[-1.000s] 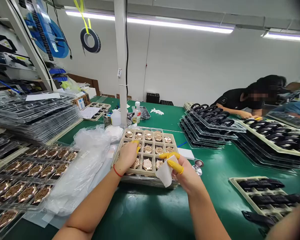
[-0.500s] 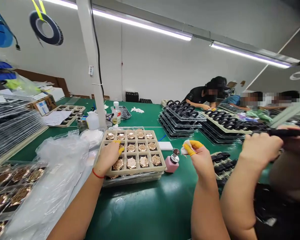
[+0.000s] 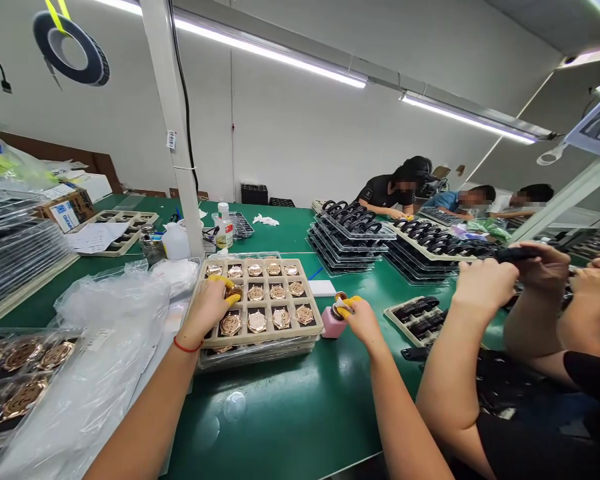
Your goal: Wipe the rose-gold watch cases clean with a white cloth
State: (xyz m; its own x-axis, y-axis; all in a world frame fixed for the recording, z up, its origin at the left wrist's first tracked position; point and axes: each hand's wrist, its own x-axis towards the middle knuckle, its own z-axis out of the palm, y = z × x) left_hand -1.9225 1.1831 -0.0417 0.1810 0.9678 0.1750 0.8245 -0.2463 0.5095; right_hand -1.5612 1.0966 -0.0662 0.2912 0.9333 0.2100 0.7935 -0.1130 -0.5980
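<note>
A beige compartment tray point(image 3: 260, 338) of rose-gold watch cases point(image 3: 257, 321) lies on a stack of clear trays in front of me. My left hand point(image 3: 210, 310), with yellow finger cots, reaches into the tray's left side and closes on a watch case point(image 3: 234, 293) in the middle row. To the right of the tray stands a pink pump bottle point(image 3: 333, 325) with its lid raised. My right hand point(image 3: 363, 320), also with yellow finger cots, pinches a white wipe point(image 3: 341, 305) against the bottle's top.
Plastic bags point(image 3: 115, 320) and more watch cases point(image 3: 23, 360) lie at left. Stacked trays of black straps point(image 3: 350, 240) stand at the back right. A co-worker's hands point(image 3: 487, 287) hold a black item close on my right; other people sit farther back.
My right hand has moved left and down with the wipe, from above the table to the pink bottle's top. My left hand stays at the tray, fingers now around a watch case.
</note>
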